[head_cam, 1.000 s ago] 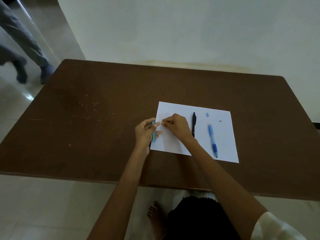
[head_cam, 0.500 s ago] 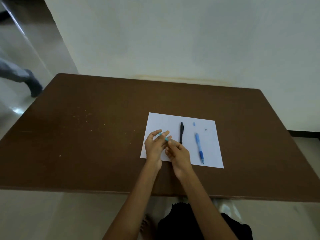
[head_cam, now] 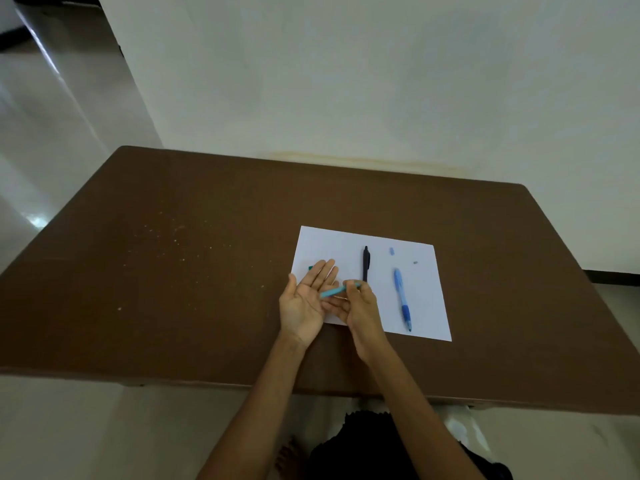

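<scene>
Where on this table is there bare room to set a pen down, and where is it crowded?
Free: the table left of the left hand, and right of the paper. Crowded: the paper, with black pen, blue pen and right hand pinching the teal pen.

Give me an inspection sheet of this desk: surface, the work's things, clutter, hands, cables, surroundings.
Surface: brown table, pale specks scattered on its left half; a white sheet lies right of centre.
Job's things: teal pen barrel held above the sheet, its free end over the left palm; a small teal piece shows behind the left fingertips.
Clutter: black pen and blue pen lie apart on the sheet; a small blue piece and a tiny grey piece lie near the blue pen's far end.
Hands: left hand flat, palm up; right hand pinches the barrel.
Cables: nothing seen.
Surroundings: pale wall behind, glossy floor at left.
</scene>
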Available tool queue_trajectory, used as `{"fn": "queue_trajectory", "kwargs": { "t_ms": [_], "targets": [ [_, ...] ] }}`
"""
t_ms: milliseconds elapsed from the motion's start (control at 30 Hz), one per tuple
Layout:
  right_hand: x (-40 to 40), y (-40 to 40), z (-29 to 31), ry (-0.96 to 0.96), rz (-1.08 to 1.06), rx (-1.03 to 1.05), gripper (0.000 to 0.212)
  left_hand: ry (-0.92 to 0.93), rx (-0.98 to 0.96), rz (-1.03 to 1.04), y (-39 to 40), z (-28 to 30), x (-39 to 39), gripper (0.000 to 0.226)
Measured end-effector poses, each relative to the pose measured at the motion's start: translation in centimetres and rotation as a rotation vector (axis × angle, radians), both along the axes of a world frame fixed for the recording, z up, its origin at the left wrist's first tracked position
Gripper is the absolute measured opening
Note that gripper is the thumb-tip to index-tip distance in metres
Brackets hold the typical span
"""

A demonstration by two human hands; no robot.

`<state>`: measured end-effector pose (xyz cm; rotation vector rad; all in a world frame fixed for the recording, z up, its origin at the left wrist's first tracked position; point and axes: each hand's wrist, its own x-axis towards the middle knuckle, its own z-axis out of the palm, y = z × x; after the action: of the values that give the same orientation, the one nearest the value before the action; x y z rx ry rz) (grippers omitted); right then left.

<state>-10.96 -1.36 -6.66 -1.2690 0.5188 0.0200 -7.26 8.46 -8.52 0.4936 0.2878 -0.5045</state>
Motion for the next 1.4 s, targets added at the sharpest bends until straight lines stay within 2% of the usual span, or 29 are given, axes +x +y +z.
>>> {"fn": "queue_trajectory", "kwargs": {
  "t_ms": [67,200,333,500,633,767,900,1067,1133,1200,1333,1400],
  "targets": [
    [0.3,0.5,-0.2,-0.002,0.047,-0.173,0.03,-0.014,-0.031,-0.011,0.1,-0.5,0.1,0.061],
    [0.8,1.3,-0.2,-0.081,0.067,-0.438,0.006,-0.026,-0.087,-0.004,0.3,-1.2,0.0,0.059],
    [1.0,1.4,0.0,-0.117,0.082,-0.613,0.023,-0.055,-0.096,-0.002,0.3,-1.3,0.0,0.059],
    [1.1,1.3,-0.1,-0.108,0.076,-0.66,0.032,-0.074,-0.097,-0.018,0.3,-1.3,0.2,0.058],
    [1.0,1.4,-0.4,-0.11,0.005,-0.553,0.023,-0.093,-0.073,-0.023,0.2,-1.4,0.1,0.057],
    [1.2,1.1,-0.4,-0.048,-0.114,-0.364,0.034,-0.069,-0.092,-0.009,0.1,-1.2,0.0,0.049],
    [1.1,0.3,0.1,-0.065,-0.174,-0.151,0.021,-0.087,-0.107,0.005,0.0,-1.0,-0.2,0.041],
    [1.3,-0.9,0.4,-0.026,-0.231,0.061,0.031,-0.133,-0.061,-0.02,-0.3,-0.9,0.2,0.048],
    [1.5,-1.4,0.4,-0.037,-0.248,0.091,0.027,-0.171,0.001,-0.028,-0.4,-1.0,0.6,0.053],
    [1.6,-1.9,0.1,-0.045,-0.269,0.103,0.023,-0.258,0.16,-0.072,-0.6,-0.9,1.0,0.056],
    [2.2,-2.8,-0.1,-0.027,-0.3,0.12,0.022,-0.564,0.735,-0.316,-1.9,0.3,2.2,0.043],
    [2.6,-3.0,-0.3,-0.016,-0.295,0.1,0.024,-0.644,0.94,-0.396,-2.5,0.9,2.9,0.043]
  ]
}}
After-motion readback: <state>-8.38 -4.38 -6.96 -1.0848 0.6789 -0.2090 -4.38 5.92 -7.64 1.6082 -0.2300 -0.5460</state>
